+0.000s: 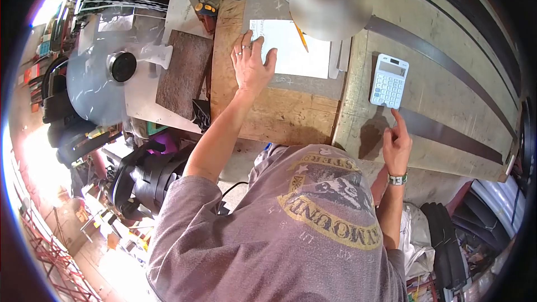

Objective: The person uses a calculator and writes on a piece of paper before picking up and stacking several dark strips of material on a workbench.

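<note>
My left hand [254, 67] lies flat on the left edge of a white sheet of paper [296, 64], fingers spread, rings on two of them. Some handwriting shows on the sheet beside my fingertips. An orange pencil [302, 39] rests across the paper's upper right part. To the right, a white calculator [387, 85] lies on the bench with digits on its display. My right hand [397, 148] is just below it, index finger stretched out to its lower edge and the other fingers curled. Nothing is held in either hand.
Dark flat metal strips [447, 134] run across the wooden bench [358, 106] on the right. A brown rusty-looking plate [183, 72] and a respirator mask [207, 11] are left of the paper. A blurred round patch hides part of the bench top.
</note>
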{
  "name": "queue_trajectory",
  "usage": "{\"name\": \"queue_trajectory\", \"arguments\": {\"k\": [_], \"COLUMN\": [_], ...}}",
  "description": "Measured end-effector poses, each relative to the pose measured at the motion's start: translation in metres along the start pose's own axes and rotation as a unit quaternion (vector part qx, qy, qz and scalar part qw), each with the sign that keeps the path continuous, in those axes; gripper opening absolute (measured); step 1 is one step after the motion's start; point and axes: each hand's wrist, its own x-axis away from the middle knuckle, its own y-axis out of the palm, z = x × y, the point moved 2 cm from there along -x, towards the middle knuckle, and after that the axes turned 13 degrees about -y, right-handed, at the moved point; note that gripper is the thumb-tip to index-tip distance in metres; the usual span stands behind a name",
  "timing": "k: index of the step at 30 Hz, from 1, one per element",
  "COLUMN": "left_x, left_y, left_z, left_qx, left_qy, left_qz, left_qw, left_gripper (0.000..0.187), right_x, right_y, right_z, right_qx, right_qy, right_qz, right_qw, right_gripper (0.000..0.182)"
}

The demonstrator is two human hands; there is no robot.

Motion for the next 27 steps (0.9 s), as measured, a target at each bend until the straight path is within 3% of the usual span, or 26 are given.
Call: {"name": "queue_trajectory", "arguments": {"k": [13, 27], "left_x": [0.004, 0.002], "left_y": [0.008, 0.010], "left_z": [-0.008, -0.008], "left_qx": [0.020, 0.007], "left_qy": [0.020, 0.035], "left_qz": [0.042, 0.015], "left_qw": [0.999, 0.999], "left_gripper": [0.038, 0.038], "right_x": [-0.005, -0.003], "right_y": [0.000, 0.001], "right_z": [-0.002, 0.011], "right_qx": [0.022, 0.021], "right_qy": [-0.006, -0.011], "right_qz": [-0.015, 0.006], "right_qw": [1.000, 1.000], "right_gripper": [0.052, 0.053]}}
